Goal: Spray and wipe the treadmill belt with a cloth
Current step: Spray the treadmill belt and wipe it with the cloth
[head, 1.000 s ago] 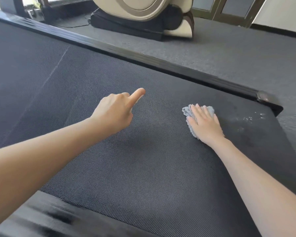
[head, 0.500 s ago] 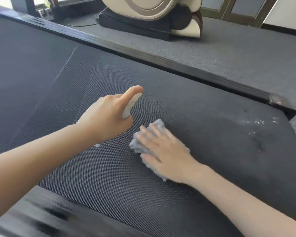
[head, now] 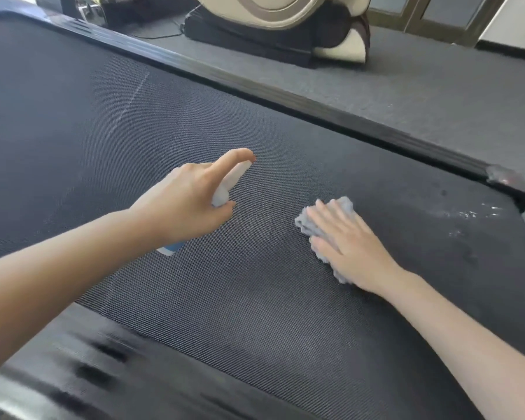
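The dark textured treadmill belt (head: 194,298) fills most of the view. My left hand (head: 185,204) hovers over its middle, wrapped around a small white spray bottle (head: 229,183) with a blue base; the index finger rests on the nozzle top. My right hand (head: 343,241) lies flat on a crumpled grey-blue cloth (head: 305,222), pressing it onto the belt right of centre. Wet droplets (head: 473,213) glisten on the belt near its far right corner.
A black side rail (head: 255,89) borders the belt's far edge, ending in a corner cap (head: 503,177). The near rail (head: 88,374) is blurred at bottom left. Beyond lies grey carpet (head: 422,86) with a beige and black machine base (head: 285,31).
My right hand slid the cloth left toward the bottle hand, then back to the right. My left hand stayed over the belt's middle, and more of the bottle shows now.
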The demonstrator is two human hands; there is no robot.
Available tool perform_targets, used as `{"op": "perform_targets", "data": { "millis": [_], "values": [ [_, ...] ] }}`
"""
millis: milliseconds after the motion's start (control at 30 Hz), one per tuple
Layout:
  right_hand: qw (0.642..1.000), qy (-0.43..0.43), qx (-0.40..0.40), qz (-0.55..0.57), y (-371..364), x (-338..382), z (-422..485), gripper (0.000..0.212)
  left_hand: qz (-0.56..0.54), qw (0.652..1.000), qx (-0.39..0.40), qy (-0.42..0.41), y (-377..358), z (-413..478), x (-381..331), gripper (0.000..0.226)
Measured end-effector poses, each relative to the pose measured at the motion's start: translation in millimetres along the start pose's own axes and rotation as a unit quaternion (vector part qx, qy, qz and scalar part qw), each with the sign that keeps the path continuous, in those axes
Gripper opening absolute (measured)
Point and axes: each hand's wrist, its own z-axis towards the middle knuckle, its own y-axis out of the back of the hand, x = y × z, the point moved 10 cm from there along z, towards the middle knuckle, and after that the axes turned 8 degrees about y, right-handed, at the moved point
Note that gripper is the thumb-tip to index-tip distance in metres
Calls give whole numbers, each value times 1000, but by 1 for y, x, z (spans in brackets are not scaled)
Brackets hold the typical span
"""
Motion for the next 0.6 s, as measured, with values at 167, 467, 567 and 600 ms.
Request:
{"op": "perform_targets", "data": {
  "millis": [167,467,567,600],
  "values": [
    [992,106,61,30,-12,82,-63,54,-9,1000,-6,-18,-6,4,-2,64],
    [1000,7,12,-16,-6,21,74,56,-1,1000,0,-9,-5,8,-7,63],
    [1000,-10,13,-20,-6,10,83,56,3,1000,0,-5,-2,5,-9,64],
    [1000,-6,12,-12,-7,13,76,55,1,1000,1,-5,-1,4,-10,64]
  ]
}}
